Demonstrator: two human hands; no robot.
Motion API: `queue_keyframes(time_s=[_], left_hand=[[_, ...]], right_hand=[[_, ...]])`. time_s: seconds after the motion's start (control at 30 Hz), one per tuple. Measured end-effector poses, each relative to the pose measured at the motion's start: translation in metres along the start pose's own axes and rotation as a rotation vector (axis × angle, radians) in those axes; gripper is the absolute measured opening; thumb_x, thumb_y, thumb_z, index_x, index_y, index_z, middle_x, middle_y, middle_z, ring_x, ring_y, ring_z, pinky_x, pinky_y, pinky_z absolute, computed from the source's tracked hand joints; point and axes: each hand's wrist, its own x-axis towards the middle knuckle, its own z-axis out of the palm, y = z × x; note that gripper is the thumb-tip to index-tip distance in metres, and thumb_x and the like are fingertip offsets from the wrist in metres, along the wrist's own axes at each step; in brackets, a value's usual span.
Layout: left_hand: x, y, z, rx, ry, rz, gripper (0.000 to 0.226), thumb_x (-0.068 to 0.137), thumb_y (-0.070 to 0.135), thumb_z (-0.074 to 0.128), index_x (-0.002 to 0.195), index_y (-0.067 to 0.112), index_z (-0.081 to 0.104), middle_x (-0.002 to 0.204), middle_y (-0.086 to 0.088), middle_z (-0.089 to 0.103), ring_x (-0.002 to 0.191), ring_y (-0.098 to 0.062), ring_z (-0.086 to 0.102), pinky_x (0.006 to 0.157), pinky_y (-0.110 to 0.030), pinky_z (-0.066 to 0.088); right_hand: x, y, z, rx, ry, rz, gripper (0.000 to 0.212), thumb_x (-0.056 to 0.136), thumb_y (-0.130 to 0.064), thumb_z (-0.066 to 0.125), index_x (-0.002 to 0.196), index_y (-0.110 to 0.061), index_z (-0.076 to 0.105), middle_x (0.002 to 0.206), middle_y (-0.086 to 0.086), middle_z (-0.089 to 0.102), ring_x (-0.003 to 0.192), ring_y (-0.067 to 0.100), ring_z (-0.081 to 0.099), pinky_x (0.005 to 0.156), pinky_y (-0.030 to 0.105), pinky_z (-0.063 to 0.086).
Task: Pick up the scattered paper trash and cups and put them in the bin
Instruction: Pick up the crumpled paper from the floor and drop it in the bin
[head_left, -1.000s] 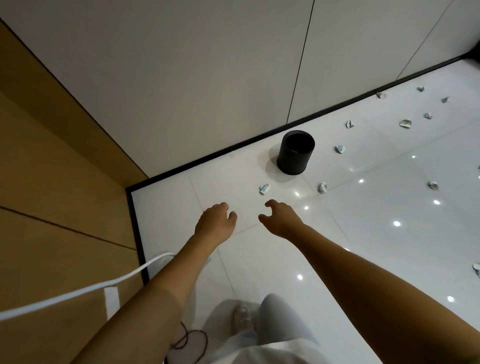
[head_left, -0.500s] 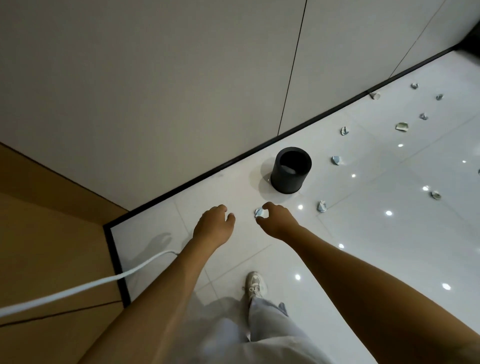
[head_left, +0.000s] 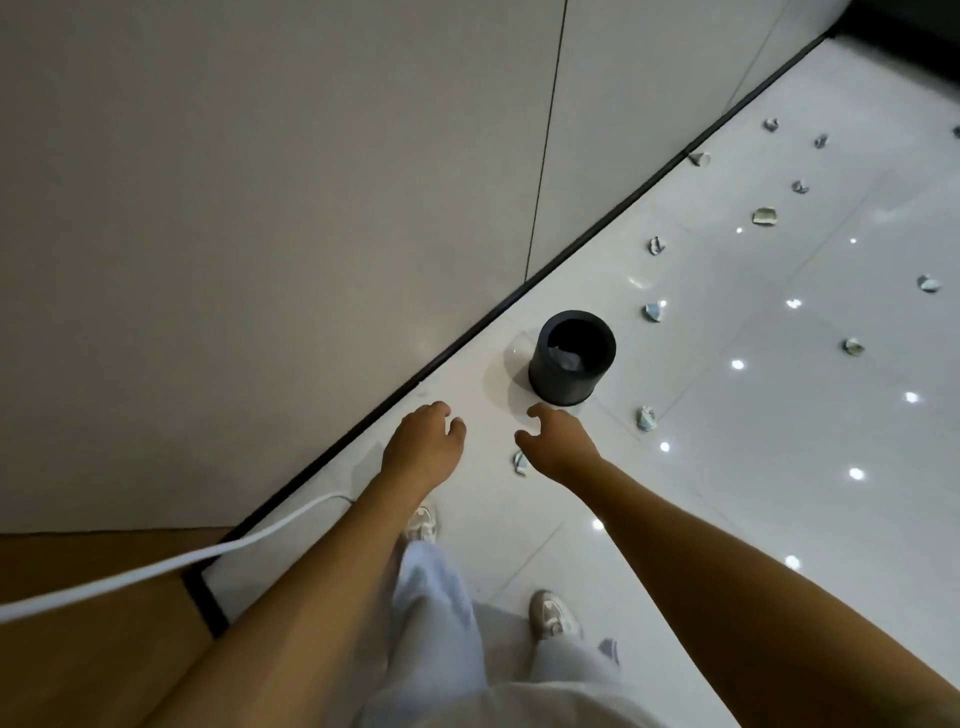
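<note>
One black bin (head_left: 571, 358) stands upright on the white floor (head_left: 779, 467) near the wall's baseboard, with crumpled paper visible inside it. Twelve scraps lie scattered on the tiles: one (head_left: 520, 462) at the bin's 7 o'clock just beside the right hand (head_left: 561, 441), one (head_left: 646, 418) at its 4 o'clock, and ten from 1 to 3 o'clock. Both hands hang empty, the left hand (head_left: 423, 447) with fingers loosely curled, the right with fingers spread.
</note>
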Motion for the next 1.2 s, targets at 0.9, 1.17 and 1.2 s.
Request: queue_keyframes(time_s=[0.9,1.17,1.2], left_hand=[[0.232,0.070,0.072,0.189,-0.441,0.227,0.035,0.096,0.028,0.044,0.126,0.014,0.054,0.132,-0.005,0.055,0.115,-0.023,0.053,0.090,-0.028,0.040],[0.290,0.037,0.191,0.113,-0.508,0.146,0.032,0.095,0.022,0.047,0.126,0.013,0.055,0.131,-0.005,0.056,0.119,-0.021,0.052,0.099,-0.029,0.039],[0.299,0.029,0.206,0.110,-0.510,0.138,0.033,0.095,0.021,0.047,0.126,0.013,0.054,0.131,-0.005,0.056,0.119,-0.021,0.052,0.099,-0.028,0.038]], right_hand=[[0.159,0.057,0.020,0.762,0.298,0.645,0.051,0.092,-0.026,0.056,0.140,-0.014,0.042,0.138,0.012,0.050,0.123,0.028,0.050,0.093,0.030,0.040],[0.240,0.117,0.109,0.800,0.306,0.703,0.049,0.092,-0.022,0.057,0.139,-0.019,0.042,0.135,0.005,0.053,0.118,0.021,0.054,0.085,0.020,0.035],[0.251,0.124,0.124,0.803,0.308,0.711,0.049,0.092,-0.022,0.057,0.139,-0.020,0.042,0.136,0.004,0.052,0.119,0.020,0.052,0.086,0.020,0.034]])
